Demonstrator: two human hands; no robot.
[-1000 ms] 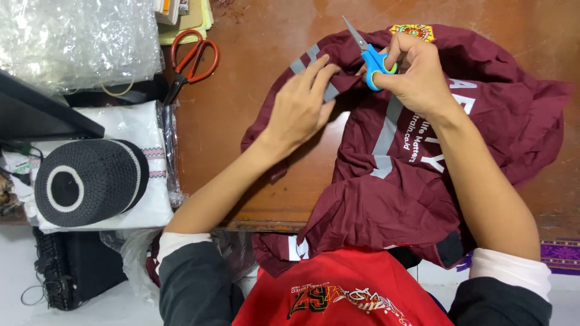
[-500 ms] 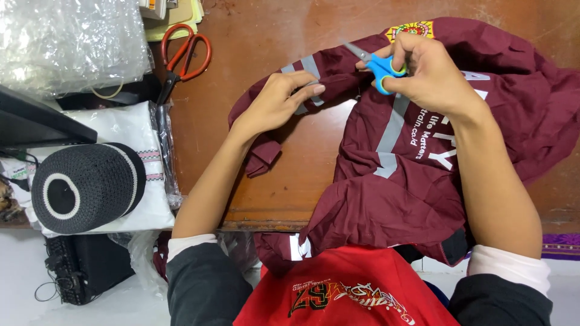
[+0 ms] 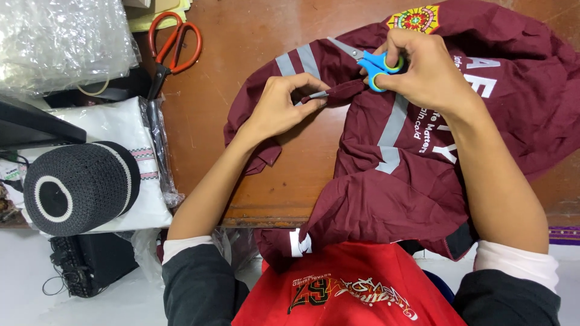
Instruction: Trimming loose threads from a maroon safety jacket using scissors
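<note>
Head view: we look down on a brown wooden table [image 3: 254, 175] with a maroon garment [image 3: 417, 181] spread from the centre out to 3 o'clock, grey reflective strips and white lettering on it. Our left hand [image 3: 281, 108] sits just left of centre, fingers pinched narrowly on a rolled fold of the maroon cloth. At about 1 o'clock from it, our right hand [image 3: 423, 72] is closed around small blue-handled scissors [image 3: 368, 59], fingers through the loops, blades pointing toward 10 o'clock over the garment; we cannot tell how far the blades are parted. At 11 o'clock lie large orange-handled scissors [image 3: 169, 54] on the table. At 9 o'clock rests a black knitted cap [image 3: 78, 187] on folded white cloth [image 3: 130, 139], with clear plastic wrap [image 3: 60, 42] beyond it.
</note>
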